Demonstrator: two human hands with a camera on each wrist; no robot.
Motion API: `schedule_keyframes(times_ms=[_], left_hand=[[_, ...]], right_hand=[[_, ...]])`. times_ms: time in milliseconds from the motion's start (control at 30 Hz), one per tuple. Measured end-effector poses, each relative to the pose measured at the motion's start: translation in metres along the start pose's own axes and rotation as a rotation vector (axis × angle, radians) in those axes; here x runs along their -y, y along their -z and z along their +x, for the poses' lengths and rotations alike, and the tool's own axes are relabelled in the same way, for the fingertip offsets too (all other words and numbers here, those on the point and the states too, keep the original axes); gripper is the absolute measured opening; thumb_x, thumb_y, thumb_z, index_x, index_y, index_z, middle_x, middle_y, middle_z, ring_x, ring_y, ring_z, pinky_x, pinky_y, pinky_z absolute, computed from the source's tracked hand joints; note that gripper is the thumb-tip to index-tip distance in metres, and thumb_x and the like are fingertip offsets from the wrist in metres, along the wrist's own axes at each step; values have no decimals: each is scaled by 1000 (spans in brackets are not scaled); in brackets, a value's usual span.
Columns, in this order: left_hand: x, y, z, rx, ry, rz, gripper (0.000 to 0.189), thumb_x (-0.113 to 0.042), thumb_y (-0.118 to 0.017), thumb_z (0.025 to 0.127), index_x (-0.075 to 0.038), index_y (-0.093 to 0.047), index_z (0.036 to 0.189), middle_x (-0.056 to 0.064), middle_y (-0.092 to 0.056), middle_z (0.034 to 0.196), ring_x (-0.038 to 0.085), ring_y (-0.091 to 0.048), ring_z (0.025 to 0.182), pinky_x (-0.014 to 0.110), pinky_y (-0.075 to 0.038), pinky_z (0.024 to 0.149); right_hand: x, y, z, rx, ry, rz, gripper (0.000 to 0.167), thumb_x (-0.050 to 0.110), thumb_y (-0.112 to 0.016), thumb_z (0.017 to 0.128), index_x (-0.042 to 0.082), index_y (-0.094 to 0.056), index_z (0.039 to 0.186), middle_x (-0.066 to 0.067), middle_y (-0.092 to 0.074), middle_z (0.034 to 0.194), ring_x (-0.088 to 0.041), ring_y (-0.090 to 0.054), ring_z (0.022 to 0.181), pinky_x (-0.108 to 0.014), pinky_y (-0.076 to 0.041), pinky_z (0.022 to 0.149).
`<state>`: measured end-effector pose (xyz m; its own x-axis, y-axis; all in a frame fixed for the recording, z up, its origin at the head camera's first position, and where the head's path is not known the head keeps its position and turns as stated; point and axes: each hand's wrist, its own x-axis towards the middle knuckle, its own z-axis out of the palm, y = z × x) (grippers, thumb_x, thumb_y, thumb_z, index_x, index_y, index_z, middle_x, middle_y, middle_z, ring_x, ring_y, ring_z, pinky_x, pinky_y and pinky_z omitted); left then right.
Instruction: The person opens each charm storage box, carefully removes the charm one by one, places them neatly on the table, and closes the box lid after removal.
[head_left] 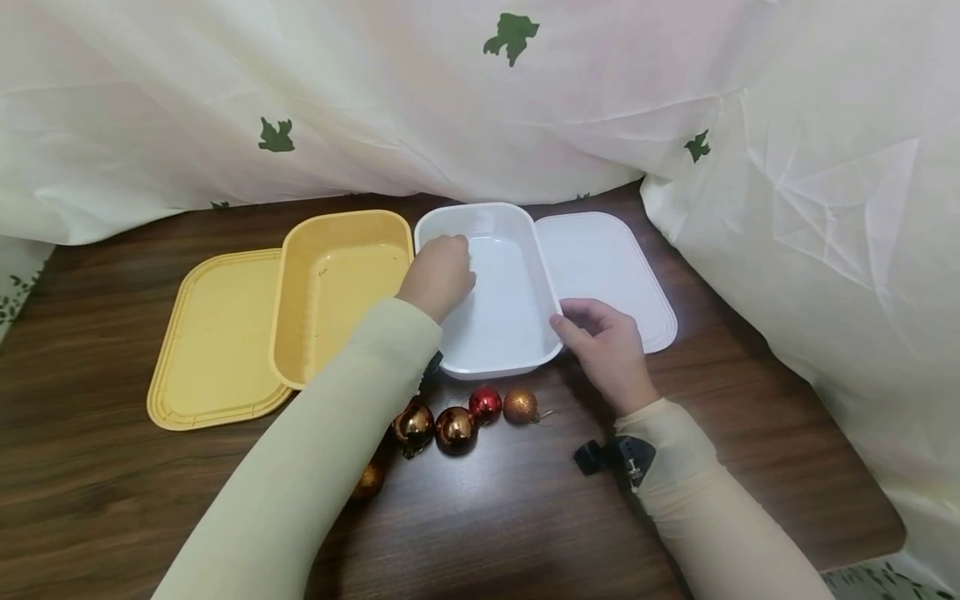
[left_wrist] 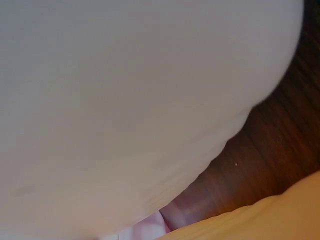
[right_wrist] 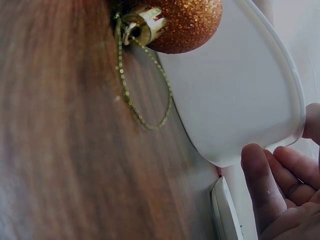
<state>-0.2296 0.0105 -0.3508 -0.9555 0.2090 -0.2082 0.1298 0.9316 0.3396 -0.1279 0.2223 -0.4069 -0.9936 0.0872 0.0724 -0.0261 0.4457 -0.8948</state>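
Observation:
My left hand (head_left: 441,271) reaches inside the white plastic box (head_left: 498,369), fingers curled and turned away from the head camera. A tiny greenish-gold bit shows beside its fingers; I cannot tell what it holds. At the box's near right corner, my right hand (head_left: 606,346) grips the rim between thumb and fingers. The right wrist view shows that thumb (right_wrist: 257,170) against the box wall (right_wrist: 240,90). In front of the box lie a red bauble (head_left: 485,404), a glittery orange bauble (head_left: 520,406) with a gold loop, and two shiny brown baubles (head_left: 456,431).
Left of the white box stands a yellow box (head_left: 345,218), partly overlapping a yellow lid (head_left: 221,342). A white lid (head_left: 607,258) lies on the right. Another glittery orange bauble (head_left: 369,481) peeks out beside the left sleeve. Draped cloth (head_left: 420,108) borders the wooden table (head_left: 525,533).

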Motion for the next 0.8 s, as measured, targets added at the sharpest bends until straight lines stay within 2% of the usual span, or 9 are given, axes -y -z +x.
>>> schedule_keyframes(times_ms=[100,167,333,400,600,733,800], left_hand=[[0,0,0,11,-1,-5,27,-18,-56,103,1,-63,121,14,-66,104,26,-60,91,35,-53,87],[1,-1,-1,22,-13,-6,27,-18,-59,102,-2,-64,123,12,-67,106,26,-60,92,36,-51,87],[0,-4,-4,65,-66,16,48,-21,-70,96,-13,-56,141,6,-65,130,23,-59,112,39,-47,103],[-1,-5,-5,78,-84,24,54,-23,-71,95,-15,-52,146,6,-62,134,23,-58,116,40,-45,106],[0,-3,-3,30,-90,-6,43,-19,-69,96,-8,-58,136,10,-65,124,25,-59,109,38,-46,103],[0,-2,-2,38,-88,-21,49,-21,-68,97,-8,-54,142,10,-62,134,24,-57,117,37,-42,109],[-1,-2,-1,46,-102,-22,48,-20,-66,98,-9,-53,143,9,-63,132,24,-56,115,36,-42,108]], right_hand=[[1,0,0,3,5,0,33,28,-71,94,3,-72,116,-9,-73,113,-20,-67,102,-32,-55,87],[1,0,1,4,5,-4,32,28,-71,94,4,-72,116,-9,-73,113,-20,-67,103,-35,-55,89],[2,-1,1,3,3,-12,31,26,-71,95,3,-71,116,-9,-73,114,-21,-67,104,-40,-54,91],[2,-1,1,3,4,-15,31,25,-70,95,2,-71,116,-11,-72,114,-22,-67,105,-40,-54,91],[3,-2,2,6,1,-19,32,25,-70,95,2,-71,117,-11,-72,114,-24,-66,106,-44,-53,93],[3,-1,1,1,0,-24,31,25,-71,94,3,-71,116,-11,-72,115,-24,-66,108,-46,-52,95],[2,-1,1,-3,1,-25,31,24,-71,94,3,-72,116,-11,-72,116,-24,-66,109,-47,-52,96]])
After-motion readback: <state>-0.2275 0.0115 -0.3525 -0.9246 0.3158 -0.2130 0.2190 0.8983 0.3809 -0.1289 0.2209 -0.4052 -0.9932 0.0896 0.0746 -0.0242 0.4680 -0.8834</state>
